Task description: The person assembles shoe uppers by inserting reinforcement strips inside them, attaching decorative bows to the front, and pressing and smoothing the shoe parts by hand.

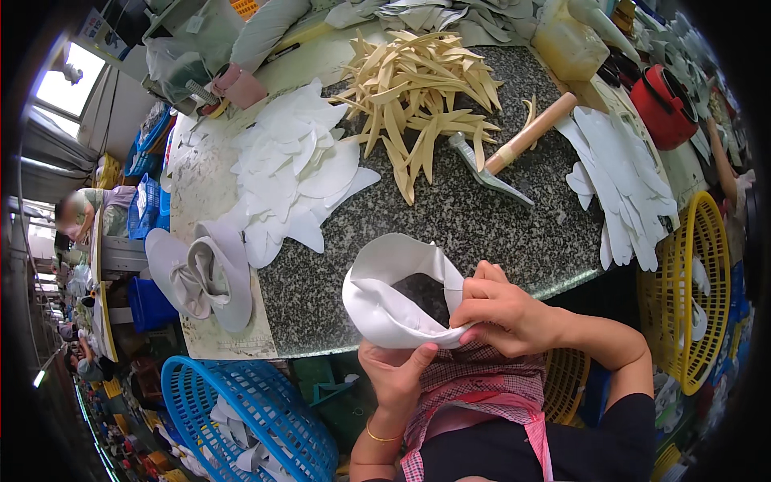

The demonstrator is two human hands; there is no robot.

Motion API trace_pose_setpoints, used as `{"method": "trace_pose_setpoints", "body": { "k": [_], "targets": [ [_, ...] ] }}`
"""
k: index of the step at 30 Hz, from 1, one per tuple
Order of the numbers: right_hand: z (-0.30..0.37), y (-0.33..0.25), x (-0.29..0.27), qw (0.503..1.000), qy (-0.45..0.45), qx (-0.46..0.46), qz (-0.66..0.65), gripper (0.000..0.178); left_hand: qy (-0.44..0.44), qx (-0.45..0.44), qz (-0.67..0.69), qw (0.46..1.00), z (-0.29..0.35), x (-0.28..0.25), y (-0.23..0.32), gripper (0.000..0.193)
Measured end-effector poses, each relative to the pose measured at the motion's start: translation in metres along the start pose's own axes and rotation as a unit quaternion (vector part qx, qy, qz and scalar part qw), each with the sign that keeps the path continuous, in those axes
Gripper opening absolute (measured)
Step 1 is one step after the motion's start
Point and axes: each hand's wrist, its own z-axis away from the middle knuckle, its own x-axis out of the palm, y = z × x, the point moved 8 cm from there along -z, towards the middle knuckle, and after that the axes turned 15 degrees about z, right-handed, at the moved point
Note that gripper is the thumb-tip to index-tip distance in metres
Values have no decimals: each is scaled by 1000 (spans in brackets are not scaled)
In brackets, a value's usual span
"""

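Between both hands, over the near edge of the stone slab, is a white shoe upper bent into a ring. My left hand grips its lower edge, thumb in front. My right hand pinches its right side with curled fingers. Beyond it on the speckled granite slab lies a hammer with a wooden handle. Behind the hammer is a heap of cream curved strips. Flat white cut pieces are piled to the left, and longer white pieces are stacked to the right.
More white uppers stand at the table's left edge. Below is a blue plastic basket holding white pieces; a yellow basket stands at right. A red container and a yellowish jug sit at far right. Other people work at left.
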Motion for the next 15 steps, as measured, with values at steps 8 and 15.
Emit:
{"method": "trace_pose_setpoints", "body": {
  "k": [8,15],
  "targets": [
    [12,-3,-11,992,124,31,-21,31,28,-34,38,998,1,8,-9,66],
    [11,-13,-13,990,134,-24,35,25,32,-76,96,992,4,9,-13,52]
  ]
}}
